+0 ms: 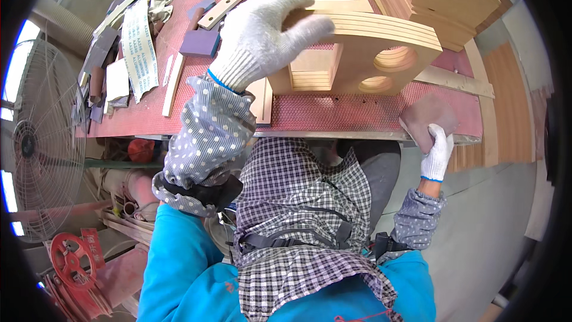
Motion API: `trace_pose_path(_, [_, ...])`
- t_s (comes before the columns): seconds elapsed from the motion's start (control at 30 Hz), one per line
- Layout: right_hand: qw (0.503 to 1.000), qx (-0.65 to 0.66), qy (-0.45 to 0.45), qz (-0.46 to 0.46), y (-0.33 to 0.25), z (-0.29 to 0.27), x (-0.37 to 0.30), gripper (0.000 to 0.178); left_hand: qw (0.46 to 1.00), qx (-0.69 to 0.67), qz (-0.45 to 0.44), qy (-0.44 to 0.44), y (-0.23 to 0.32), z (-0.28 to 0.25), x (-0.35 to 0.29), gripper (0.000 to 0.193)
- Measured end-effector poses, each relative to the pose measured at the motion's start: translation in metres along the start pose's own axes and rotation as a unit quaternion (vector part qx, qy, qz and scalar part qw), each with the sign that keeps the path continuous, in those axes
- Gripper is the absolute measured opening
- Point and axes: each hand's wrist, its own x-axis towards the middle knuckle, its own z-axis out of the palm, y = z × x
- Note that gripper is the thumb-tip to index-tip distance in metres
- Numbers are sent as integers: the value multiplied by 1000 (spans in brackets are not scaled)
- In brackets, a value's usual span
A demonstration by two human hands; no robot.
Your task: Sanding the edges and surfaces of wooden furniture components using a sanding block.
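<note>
A plywood piece with round holes and a rectangular opening [357, 62] stands on edge on the red bench top. My left hand [262, 36], in a white knit glove, grips its upper left end, thumb and fingers on either side of the edge. Off the bench's front right corner, my right hand [438, 154], gloved too, holds a brownish sheet of sandpaper [428, 118]. The sheet is bent and apart from the wood. Part of the left fingers' contact is hidden behind the wood.
Another wooden piece with holes [363, 1] lies behind. Stacked wooden panels [453, 0] stand at the back right. Left on the bench are a purple sanding block [200, 43], wooden strips [174, 86] and a printed paper strip [138, 48]. A large fan [47, 143] stands left.
</note>
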Motion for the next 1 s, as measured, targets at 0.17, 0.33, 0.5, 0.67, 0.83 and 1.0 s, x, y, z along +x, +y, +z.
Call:
trace_pose_path(0.17, [991, -117, -28, -55, -6, -2, 35, 58, 984, 127, 124, -10, 3, -2, 3, 61])
trace_pose_path(0.33, [848, -495, 81, -172, -19, 13, 55, 85, 943, 313, 70, -85, 30, -7, 9, 43])
trace_pose_path(0.5, [903, -368, 119, -187, -3, 19, 54, 64, 925, 376, 45, -31, 22, 21, 9, 40])
trace_pose_path(0.67, [898, -348, 139, -233, -6, 3, 16, 54, 946, 324, 19, -10, 21, 27, 5, 37])
trace_pose_path(0.83, [947, -244, 54, -204, -4, 18, -33, 53, 950, 308, 13, 52, 11, 10, -15, 31])
trace_pose_path(1.0, [990, -42, -125, -47, -15, 46, -64, 68, 979, 119, -98, 136, -5, 6, -40, 24])
